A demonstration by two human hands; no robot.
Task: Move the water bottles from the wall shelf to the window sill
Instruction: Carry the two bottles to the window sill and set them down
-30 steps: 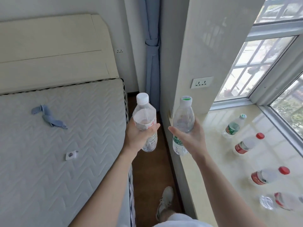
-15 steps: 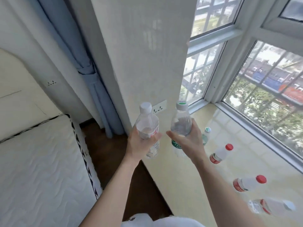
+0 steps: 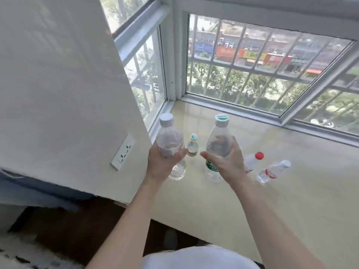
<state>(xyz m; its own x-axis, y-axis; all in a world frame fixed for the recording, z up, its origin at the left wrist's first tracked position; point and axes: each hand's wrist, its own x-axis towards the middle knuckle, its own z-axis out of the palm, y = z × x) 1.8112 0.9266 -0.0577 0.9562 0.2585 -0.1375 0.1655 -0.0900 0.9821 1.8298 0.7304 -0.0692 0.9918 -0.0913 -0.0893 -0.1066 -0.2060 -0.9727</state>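
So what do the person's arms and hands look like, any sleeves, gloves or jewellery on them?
Both forearms are bare right up to the frame's bottom edge: no sleeves, gloves, watch or bracelet. The left hand and right hand show no rings. A white garment covers the torso.

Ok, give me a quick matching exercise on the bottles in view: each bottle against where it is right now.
Things:
1. white-cap bottle
2. large green-cap bottle
3. small green-cap bottle
4. red-cap bottle

Places:
A. on the window sill, just right of the right hand
B. held in the left hand
C. on the sill, seen between the two hands
D. held in the right hand

Pairs: 1-B, 2-D, 3-C, 4-A
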